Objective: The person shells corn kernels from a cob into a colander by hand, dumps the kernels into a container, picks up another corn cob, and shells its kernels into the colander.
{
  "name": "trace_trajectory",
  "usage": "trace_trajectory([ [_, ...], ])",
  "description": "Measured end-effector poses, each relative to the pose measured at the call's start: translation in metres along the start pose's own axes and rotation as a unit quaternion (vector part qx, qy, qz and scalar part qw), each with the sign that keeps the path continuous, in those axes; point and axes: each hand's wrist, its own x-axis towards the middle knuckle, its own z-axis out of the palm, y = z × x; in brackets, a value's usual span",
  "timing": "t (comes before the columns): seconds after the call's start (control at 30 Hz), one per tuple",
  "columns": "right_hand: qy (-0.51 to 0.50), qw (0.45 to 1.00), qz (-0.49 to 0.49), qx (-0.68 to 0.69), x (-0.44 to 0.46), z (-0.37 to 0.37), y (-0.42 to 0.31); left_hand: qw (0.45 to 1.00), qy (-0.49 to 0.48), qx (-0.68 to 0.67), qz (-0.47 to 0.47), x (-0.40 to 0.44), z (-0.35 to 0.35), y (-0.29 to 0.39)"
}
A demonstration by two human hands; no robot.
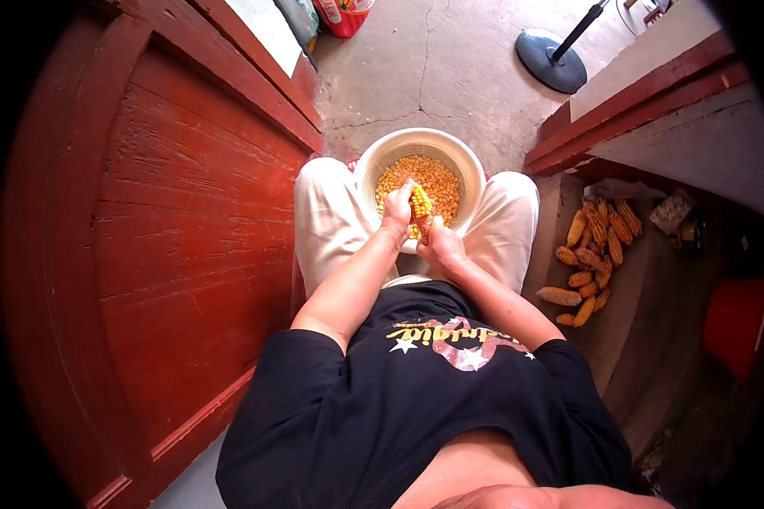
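If you take the white basket (416, 142) between the knees as home base, this whole setup is easy to read. Well to its left there's a red wooden door (195, 204), grainy and scuffed, with a flat sunken panel. Over the basket's near half, the left hand (397, 209) is closed round the far end of a corn cob (421, 204), which sits tilted right above the loose kernels (440, 180). That far end is packed with plump, glossy yellow rows; the nearer stretch looks rough and reddish, bare core I'd guess. The basket itself is round with a ribbed wall, probably plastic, and the kernels look small, hard and dry. Just right of its middle, the right hand (440, 244) is clamped on the near end of the cob. IMO the trick is one hand holding firm while the other twists, thumb pushing from the bare edge so each row gives way into the gap, and staying low over the basket so nothing pings out. Further right of the basket lies a pile of cobs (597, 225), knobbly, tapered and orange-yellow.
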Motion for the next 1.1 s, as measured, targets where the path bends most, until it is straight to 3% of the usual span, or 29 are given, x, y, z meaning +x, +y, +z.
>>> trace_trajectory([
  [0.2, 0.033, 0.998, -0.005, 0.056, 0.005, 0.008, 0.001, 0.997, 0.043, -0.06, 0.036, 0.033, -0.017, -0.038],
  [0.33, 0.061, 0.994, -0.026, 0.085, 0.012, 0.005, 0.006, 0.993, -0.013, -0.109, 0.037, -0.004, 0.008, -0.011],
  [0.4, 0.062, 0.994, -0.031, 0.078, 0.01, 0.003, 0.007, 0.999, 0.039, -0.01, 0.006, -0.031, 0.02, 0.01],
  [0.47, 0.056, 0.996, -0.02, 0.067, 0.008, 0.005, 0.006, 0.999, 0.015, 0.011, 0.028, -0.013, 0.004, -0.007],
  [0.53, 0.029, 0.997, -0.02, 0.071, 0.006, 0.005, 0.003, 0.947, 0.084, 0.288, 0.114, -0.002, -0.005, -0.019],
  [0.73, 0.012, 0.994, -0.017, 0.111, 0.006, 0.006, 0.001, 0.952, 0.082, 0.264, 0.132, 0.014, -0.018, -0.036],
  [0.8, 0.005, 0.993, -0.013, 0.117, 0.007, 0.007, 0.004, 0.926, 0.081, 0.338, 0.15, 0.013, -0.02, -0.035],
  [0.93, -0.015, 0.988, -0.01, 0.155, 0.004, -0.005, -0.005, 0.914, 0.076, 0.359, 0.173, 0.008, -0.021, -0.035],
  [1.0, -0.042, 0.982, -0.014, 0.182, 0.004, -0.007, -0.007, 0.906, 0.096, 0.339, 0.234, 0.016, -0.027, -0.043],
  [1.07, 0.027, 0.99, -0.007, 0.141, 0.005, -0.001, -0.004, 0.92, 0.077, 0.308, 0.231, 0.013, -0.022, -0.036],
  [1.1, 0.027, 0.99, -0.008, 0.141, 0.007, 0.001, -0.002, 0.957, 0.049, 0.224, 0.177, 0.011, -0.019, -0.033],
])
